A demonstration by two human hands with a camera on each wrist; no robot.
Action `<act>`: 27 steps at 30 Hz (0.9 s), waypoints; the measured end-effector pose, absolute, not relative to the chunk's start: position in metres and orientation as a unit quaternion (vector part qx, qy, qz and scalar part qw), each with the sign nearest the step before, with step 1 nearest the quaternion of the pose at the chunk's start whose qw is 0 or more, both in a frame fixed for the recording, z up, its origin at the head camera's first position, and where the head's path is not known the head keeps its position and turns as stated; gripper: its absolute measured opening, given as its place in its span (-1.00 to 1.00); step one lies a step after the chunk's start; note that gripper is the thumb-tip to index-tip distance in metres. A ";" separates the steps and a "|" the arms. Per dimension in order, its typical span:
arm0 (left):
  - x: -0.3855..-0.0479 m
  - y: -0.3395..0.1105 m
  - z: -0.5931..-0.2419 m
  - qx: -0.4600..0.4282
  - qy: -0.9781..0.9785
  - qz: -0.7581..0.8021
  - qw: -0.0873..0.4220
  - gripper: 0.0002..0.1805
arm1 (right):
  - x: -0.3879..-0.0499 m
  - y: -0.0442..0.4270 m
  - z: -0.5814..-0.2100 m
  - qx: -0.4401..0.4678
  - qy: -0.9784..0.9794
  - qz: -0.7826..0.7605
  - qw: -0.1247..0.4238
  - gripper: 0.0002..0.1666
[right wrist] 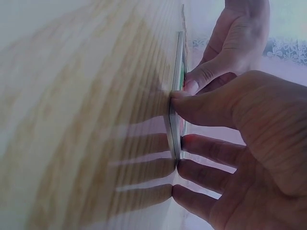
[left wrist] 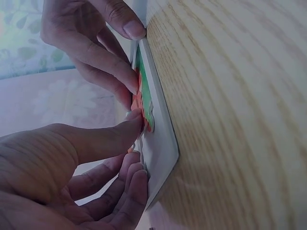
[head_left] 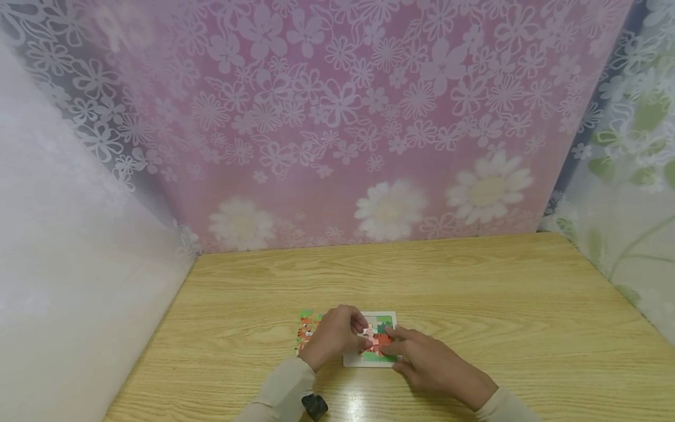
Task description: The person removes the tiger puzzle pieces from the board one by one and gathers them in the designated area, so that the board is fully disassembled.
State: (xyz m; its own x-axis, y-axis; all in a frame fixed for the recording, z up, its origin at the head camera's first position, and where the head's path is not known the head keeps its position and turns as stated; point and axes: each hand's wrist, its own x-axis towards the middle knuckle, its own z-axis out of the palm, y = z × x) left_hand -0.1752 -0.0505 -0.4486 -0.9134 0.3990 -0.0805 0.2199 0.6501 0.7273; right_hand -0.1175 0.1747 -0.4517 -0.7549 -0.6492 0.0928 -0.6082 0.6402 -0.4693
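A white-framed picture puzzle (head_left: 354,361) lies flat, with green and orange-red pieces (head_left: 383,340) inside its border. My left hand (head_left: 334,333) is over its left part; in the left wrist view the left hand (left wrist: 72,167) pinches a small piece, mostly hidden, between thumb and fingers at the puzzle's surface. My right hand (head_left: 435,363) rests at the right side. Its thumb touches the frame's near edge and its fingers lie on the pieces and far edge, loosely bent, as the right wrist view of this right hand (right wrist: 240,139) shows.
Loose tiger-picture pieces (head_left: 305,333) lie on the wood-grain table (head_left: 253,293) left of the frame, partly behind the left hand and forearm. A dark strap device (head_left: 314,405) is at the left wrist. Flowered curtains (head_left: 337,117) stand behind the table and at both sides.
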 end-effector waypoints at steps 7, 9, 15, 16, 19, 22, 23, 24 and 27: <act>-0.175 -0.051 -0.451 0.179 0.900 0.381 0.110 -0.76 | -0.118 0.175 -0.451 -0.352 0.905 -0.237 0.041 -0.60; -0.174 -0.052 -0.451 0.184 0.899 0.384 0.106 -0.83 | -0.118 0.174 -0.451 -0.354 0.905 -0.234 0.038 -0.60; -0.173 -0.054 -0.452 0.193 0.882 0.417 0.103 -0.97 | -0.119 0.174 -0.452 -0.351 0.910 -0.219 0.039 -0.60; -0.173 -0.055 -0.452 0.194 0.879 0.423 0.102 -0.97 | -0.119 0.174 -0.452 -0.350 0.910 -0.218 0.040 -0.60; -0.174 -0.057 -0.451 0.193 0.875 0.434 0.096 -0.96 | -0.118 0.173 -0.451 -0.349 0.910 -0.219 0.040 -0.60; -0.177 -0.060 -0.448 0.189 0.876 0.436 0.085 -0.95 | -0.118 0.173 -0.451 -0.352 0.909 -0.221 0.037 -0.60; -0.177 -0.062 -0.447 0.186 0.876 0.436 0.083 -0.95 | -0.118 0.173 -0.450 -0.352 0.909 -0.221 0.036 -0.59; -0.178 -0.064 -0.446 0.183 0.877 0.437 0.082 -0.96 | -0.117 0.173 -0.450 -0.351 0.909 -0.221 0.036 -0.59; -0.179 -0.071 -0.441 0.170 0.878 0.439 0.085 -0.96 | -0.117 0.173 -0.450 -0.349 0.910 -0.222 0.036 -0.59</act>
State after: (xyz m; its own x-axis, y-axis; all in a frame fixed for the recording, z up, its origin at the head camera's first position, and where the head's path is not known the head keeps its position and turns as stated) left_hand -0.1787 -0.0711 -0.4415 -0.9281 0.3724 0.0005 0.2239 0.5569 0.7998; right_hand -0.1171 0.1733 -0.4497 -0.7532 -0.6517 0.0892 -0.6195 0.6573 -0.4292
